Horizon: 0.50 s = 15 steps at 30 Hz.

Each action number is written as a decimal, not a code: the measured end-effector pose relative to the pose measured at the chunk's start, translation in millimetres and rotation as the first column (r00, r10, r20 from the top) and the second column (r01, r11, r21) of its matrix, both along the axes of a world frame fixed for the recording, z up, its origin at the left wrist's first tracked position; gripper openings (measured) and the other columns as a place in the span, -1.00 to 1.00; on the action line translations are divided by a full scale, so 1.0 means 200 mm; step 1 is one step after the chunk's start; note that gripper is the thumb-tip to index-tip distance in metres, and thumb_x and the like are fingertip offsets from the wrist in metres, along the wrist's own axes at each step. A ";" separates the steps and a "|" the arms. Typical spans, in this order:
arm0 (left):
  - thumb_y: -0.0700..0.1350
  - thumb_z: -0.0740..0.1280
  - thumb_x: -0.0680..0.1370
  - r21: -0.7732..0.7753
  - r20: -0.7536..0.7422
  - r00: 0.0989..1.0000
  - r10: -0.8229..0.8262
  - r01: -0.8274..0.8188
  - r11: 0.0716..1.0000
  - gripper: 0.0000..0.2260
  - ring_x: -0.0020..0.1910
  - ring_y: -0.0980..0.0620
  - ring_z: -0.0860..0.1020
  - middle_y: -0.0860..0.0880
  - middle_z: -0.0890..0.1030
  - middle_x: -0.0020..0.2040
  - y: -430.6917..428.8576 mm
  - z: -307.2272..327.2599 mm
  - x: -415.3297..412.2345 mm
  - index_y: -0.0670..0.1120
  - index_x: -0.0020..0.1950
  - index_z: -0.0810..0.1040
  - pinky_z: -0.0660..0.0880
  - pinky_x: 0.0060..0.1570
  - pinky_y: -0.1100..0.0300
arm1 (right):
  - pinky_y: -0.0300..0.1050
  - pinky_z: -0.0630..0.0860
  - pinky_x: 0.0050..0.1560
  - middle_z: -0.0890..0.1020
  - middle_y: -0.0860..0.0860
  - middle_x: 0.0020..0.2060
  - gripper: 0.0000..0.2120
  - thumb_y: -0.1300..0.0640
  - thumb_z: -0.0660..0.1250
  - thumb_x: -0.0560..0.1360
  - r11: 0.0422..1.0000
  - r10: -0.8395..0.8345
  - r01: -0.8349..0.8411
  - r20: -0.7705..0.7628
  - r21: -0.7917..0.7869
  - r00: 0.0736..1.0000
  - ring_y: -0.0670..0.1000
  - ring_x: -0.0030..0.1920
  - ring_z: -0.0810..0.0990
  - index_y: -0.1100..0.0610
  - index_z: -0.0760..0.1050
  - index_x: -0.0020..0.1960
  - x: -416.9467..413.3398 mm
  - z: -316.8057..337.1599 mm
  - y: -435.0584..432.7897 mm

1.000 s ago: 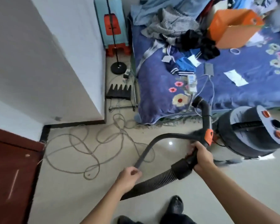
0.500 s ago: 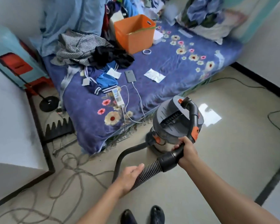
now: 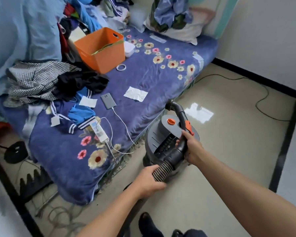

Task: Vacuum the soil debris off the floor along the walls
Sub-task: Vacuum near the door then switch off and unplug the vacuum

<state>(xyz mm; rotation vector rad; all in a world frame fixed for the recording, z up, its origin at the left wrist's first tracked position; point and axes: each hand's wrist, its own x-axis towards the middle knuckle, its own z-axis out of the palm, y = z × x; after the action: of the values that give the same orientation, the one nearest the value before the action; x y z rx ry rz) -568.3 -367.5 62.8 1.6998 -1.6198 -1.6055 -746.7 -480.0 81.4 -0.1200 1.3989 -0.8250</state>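
Note:
A grey canister vacuum [image 3: 162, 134] with orange buttons stands on the beige floor beside the bed. Its curved black handle tube [image 3: 181, 115] with an orange slider rises over the canister. My right hand [image 3: 190, 147] grips the lower end of that tube. My left hand [image 3: 149, 182] is wrapped around the ribbed hose [image 3: 161, 170] just below the black cuff. The rest of the hose runs down under my left arm and is mostly hidden. Dark crumbs of debris [image 3: 120, 166] lie along the bed's lower edge.
A bed with a blue floral cover [image 3: 143, 86] carries clothes, an orange bin [image 3: 101, 48], a phone [image 3: 108, 100] and a power strip. A black cord [image 3: 261, 103] lies on the floor by the right wall. Coiled rope [image 3: 58, 218] and a black stand base [image 3: 15, 151] lie at left.
My view swung right, away from the white wall and rope coils toward the bed and right wall. My left hand moved up and closed around the ribbed hose; the right hand kept its grip.

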 end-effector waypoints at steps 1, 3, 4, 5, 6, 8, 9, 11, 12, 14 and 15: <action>-0.08 0.43 0.25 -0.015 0.025 1.000 0.013 -0.013 1.000 -0.78 -0.43 0.14 0.46 0.10 0.48 -0.36 -0.05 -0.02 0.01 0.01 -0.14 0.51 0.44 -0.39 0.17 | -0.18 0.54 -0.40 0.59 0.09 -0.31 -0.73 -0.07 0.36 0.53 0.999 0.043 -0.043 -0.016 0.005 0.999 0.01 -0.40 0.58 0.15 0.51 -0.07 -0.01 -0.01 -0.03; -0.07 0.38 0.21 -0.046 0.047 0.998 0.046 -0.044 0.998 -0.74 -0.44 0.10 0.45 0.06 0.49 -0.37 -0.14 -0.05 0.03 -0.03 -0.13 0.52 0.42 -0.43 0.12 | -0.17 0.52 -0.38 0.62 0.08 -0.30 -0.68 -0.12 0.28 0.57 0.990 0.144 -0.143 -0.082 0.017 0.986 0.00 -0.36 0.60 0.16 0.50 -0.07 -0.07 -0.04 -0.09; -0.05 0.36 0.19 -0.066 0.063 0.996 0.065 -0.060 0.996 -0.72 -0.44 0.08 0.45 0.04 0.50 -0.37 -0.18 -0.07 0.04 -0.04 -0.13 0.52 0.42 -0.43 0.08 | -0.14 0.53 -0.30 0.64 0.08 -0.24 -0.67 -0.14 0.26 0.57 0.984 0.180 -0.177 -0.125 0.032 0.976 0.01 -0.29 0.62 0.15 0.50 -0.02 -0.11 -0.06 -0.13; -0.04 0.35 0.18 -0.087 0.084 0.993 0.087 -0.080 0.993 -0.72 -0.43 0.08 0.45 0.03 0.51 -0.37 -0.22 -0.09 0.04 -0.04 -0.14 0.52 0.42 -0.43 0.06 | -0.10 0.52 -0.24 0.66 0.10 -0.17 -0.66 -0.14 0.28 0.56 0.979 0.205 -0.199 -0.173 0.054 0.963 0.03 -0.22 0.62 0.16 0.51 0.04 -0.17 -0.10 -0.16; -0.04 0.35 0.19 -0.106 0.098 0.989 0.113 -0.103 0.989 -0.75 -0.43 0.08 0.44 0.03 0.51 -0.38 -0.26 -0.10 0.04 -0.03 -0.17 0.51 0.41 -0.42 0.06 | -0.09 0.52 -0.21 0.66 0.11 -0.12 -0.65 -0.12 0.30 0.55 0.974 0.225 -0.213 -0.224 0.077 0.948 0.04 -0.18 0.62 0.17 0.51 0.07 -0.24 -0.14 -0.18; -0.02 0.35 0.20 -0.135 0.122 0.980 0.155 -0.139 0.981 -0.81 -0.44 0.11 0.43 0.05 0.50 -0.41 -0.34 -0.12 0.03 0.02 -0.21 0.49 0.36 -0.40 0.14 | -0.11 0.52 -0.25 0.66 0.14 -0.12 -0.67 -0.05 0.31 0.55 0.962 0.268 -0.238 -0.315 0.133 0.910 0.05 -0.22 0.62 0.21 0.52 0.10 -0.39 -0.22 -0.24; -0.01 0.34 0.21 -0.149 0.139 0.975 0.176 -0.155 0.977 -0.83 -0.45 0.11 0.42 0.05 0.49 -0.43 -0.37 -0.13 0.04 0.05 -0.23 0.48 0.34 -0.40 0.16 | -0.14 0.50 -0.28 0.66 0.14 -0.15 -0.70 -0.01 0.30 0.56 0.955 0.290 -0.248 -0.355 0.160 0.889 0.04 -0.26 0.62 0.23 0.53 0.11 -0.45 -0.26 -0.26; -0.02 0.34 0.21 -0.163 0.181 0.959 0.219 -0.190 0.968 -0.84 -0.44 0.06 0.44 0.03 0.50 -0.42 -0.43 -0.15 0.04 0.06 -0.24 0.47 0.36 -0.39 0.15 | -0.15 0.46 -0.29 0.65 0.12 -0.25 -0.76 0.07 0.27 0.57 0.934 0.352 -0.287 -0.413 0.213 0.840 0.04 -0.32 0.59 0.24 0.52 0.08 -0.56 -0.35 -0.32; -0.03 0.34 0.22 -0.158 0.203 0.948 0.246 -0.217 0.963 -0.83 -0.42 0.03 0.48 0.02 0.53 -0.40 -0.47 -0.18 0.03 0.05 -0.22 0.49 0.41 -0.38 0.12 | -0.14 0.44 -0.29 0.64 0.11 -0.30 -0.79 0.09 0.26 0.57 0.919 0.391 -0.314 -0.432 0.239 0.813 0.04 -0.35 0.58 0.23 0.52 0.05 -0.60 -0.39 -0.36; -0.02 0.34 0.22 -0.154 0.242 0.922 0.302 -0.271 0.950 -0.77 -0.35 -0.02 0.54 -0.01 0.58 -0.34 -0.52 -0.22 0.00 0.02 -0.15 0.52 0.48 -0.33 0.06 | -0.16 0.39 -0.32 0.61 0.10 -0.36 -0.82 0.10 0.25 0.57 0.880 0.472 -0.383 -0.436 0.280 0.766 0.04 -0.40 0.54 0.22 0.51 -0.01 -0.64 -0.48 -0.46; 0.00 0.33 0.22 -0.155 0.259 0.910 0.324 -0.292 0.944 -0.76 -0.34 -0.03 0.55 -0.02 0.58 -0.34 -0.55 -0.24 -0.02 0.01 -0.14 0.52 0.50 -0.32 0.05 | -0.18 0.37 -0.34 0.59 0.10 -0.37 -0.80 0.08 0.25 0.57 0.862 0.506 -0.418 -0.427 0.287 0.749 0.04 -0.41 0.52 0.22 0.50 -0.02 -0.64 -0.53 -0.51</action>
<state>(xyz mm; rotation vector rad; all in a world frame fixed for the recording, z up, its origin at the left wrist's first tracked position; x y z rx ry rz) -571.4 -477.7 14.7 2.0739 -1.4333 -1.1417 -875.0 -582.2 -24.4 -0.5570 1.8111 -0.2457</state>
